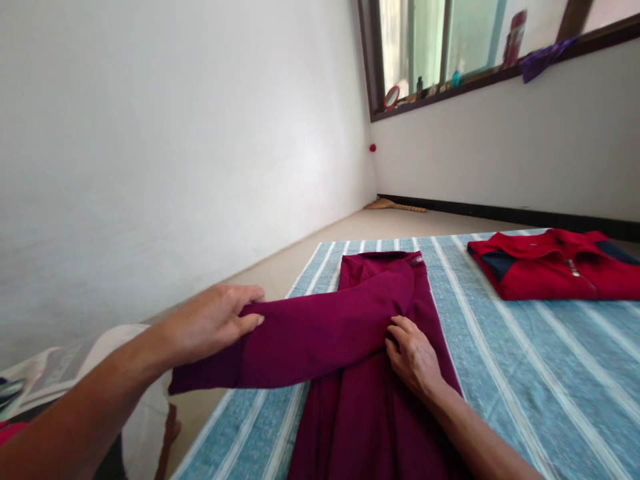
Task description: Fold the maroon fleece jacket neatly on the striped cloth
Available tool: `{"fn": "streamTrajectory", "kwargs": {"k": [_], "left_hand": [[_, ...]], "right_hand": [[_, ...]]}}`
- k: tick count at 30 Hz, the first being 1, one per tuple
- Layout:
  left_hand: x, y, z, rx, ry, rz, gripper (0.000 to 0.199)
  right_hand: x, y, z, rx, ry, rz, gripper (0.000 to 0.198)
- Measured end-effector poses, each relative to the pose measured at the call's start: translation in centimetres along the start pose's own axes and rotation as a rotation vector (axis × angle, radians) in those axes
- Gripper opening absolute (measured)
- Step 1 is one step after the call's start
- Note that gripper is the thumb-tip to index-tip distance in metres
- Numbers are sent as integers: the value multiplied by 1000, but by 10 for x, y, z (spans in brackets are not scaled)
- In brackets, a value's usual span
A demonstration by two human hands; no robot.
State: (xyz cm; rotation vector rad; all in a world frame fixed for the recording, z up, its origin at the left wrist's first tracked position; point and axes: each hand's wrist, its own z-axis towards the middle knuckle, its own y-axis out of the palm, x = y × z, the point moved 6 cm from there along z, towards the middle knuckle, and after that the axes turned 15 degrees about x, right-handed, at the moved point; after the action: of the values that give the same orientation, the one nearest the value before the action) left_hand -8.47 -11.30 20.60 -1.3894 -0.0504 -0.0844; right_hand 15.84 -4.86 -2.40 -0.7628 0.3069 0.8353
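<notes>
While L hand [215, 320] pinches maroon sleeve [320, 340], R hand [414, 355] curled on garment [367, 407], grip unclear, folded red jkt [550, 267] nearby

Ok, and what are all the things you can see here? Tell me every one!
top: 1, maroon, on sheet
jacket: 1, red and navy, right on sheet
sheet: 1, blue with white stripes, centre to right
pile: 1, mostly white, lower left
floor: 1, beige, beyond sheet
broom: 1, tan, far corner
walls: 2, white, left and right
skirting: 1, black, right wall's foot
red thing: 1, red, wall corner, unclear
window: 1, brown frame, upper right
mirror: 1, red rim, window's left
bottles: at least 2, blue and dark, window
flask: 1, red, window
cloth: 1, purple, window's edge
left hand: 1, bare, holding sleeve
right hand: 1, bare, touching top
</notes>
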Motion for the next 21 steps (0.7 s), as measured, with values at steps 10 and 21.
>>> {"fn": "streamTrajectory", "kwargs": {"k": [10, 21], "left_hand": [[185, 79, -84, -233, 704, 176, 8], [214, 115, -88, -502, 550, -285, 29]], "right_hand": [[20, -10, 11, -9, 458, 452, 38], [39, -21, 15, 24, 680, 483, 37]]}}
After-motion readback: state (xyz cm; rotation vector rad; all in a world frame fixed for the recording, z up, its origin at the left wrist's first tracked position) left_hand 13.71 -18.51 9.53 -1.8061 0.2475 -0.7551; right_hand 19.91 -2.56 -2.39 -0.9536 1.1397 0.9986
